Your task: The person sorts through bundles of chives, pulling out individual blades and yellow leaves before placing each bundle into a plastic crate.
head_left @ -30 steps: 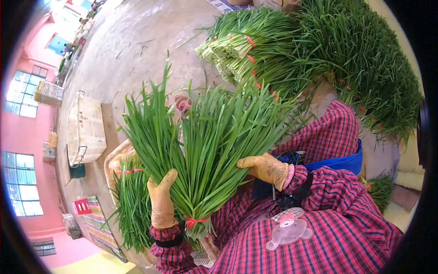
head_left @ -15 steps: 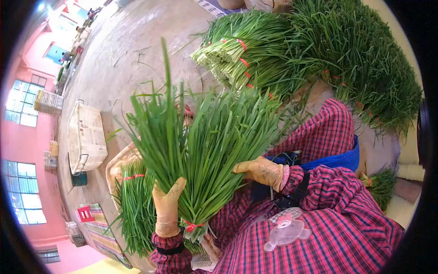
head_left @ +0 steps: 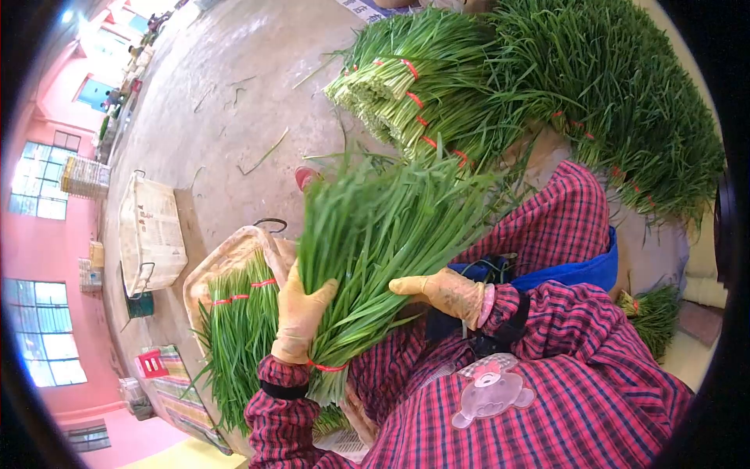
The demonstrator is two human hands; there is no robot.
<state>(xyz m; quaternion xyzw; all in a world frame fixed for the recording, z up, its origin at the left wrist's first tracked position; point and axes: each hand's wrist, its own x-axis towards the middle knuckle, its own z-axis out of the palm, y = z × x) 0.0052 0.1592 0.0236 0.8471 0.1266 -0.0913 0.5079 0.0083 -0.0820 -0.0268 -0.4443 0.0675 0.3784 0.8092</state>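
Observation:
A bundle of long green leafy stalks [head_left: 383, 227] lies across my lap, its pale ends low and tied with a red band [head_left: 326, 366]. My left hand [head_left: 303, 313], in a tan glove, presses on the bundle's left side with the thumb apart from the fingers, which are partly hidden. On the right side, my right hand [head_left: 441, 293], gloved too, is against the leaves with its thumb stretched out; its other fingers are hidden beneath them. The leaf tips are blurred.
More banded bundles [head_left: 238, 336] lie in a pale basket [head_left: 195, 285] at my left. A large pile of bundles [head_left: 594, 94] is at the upper right. A white crate [head_left: 152, 234] stands further left, near a red stool [head_left: 151, 363].
The leaves that fanned out to the left have come in to the right, narrowing the bundle. My left hand has moved slightly up and right, uncovering more of the basket.

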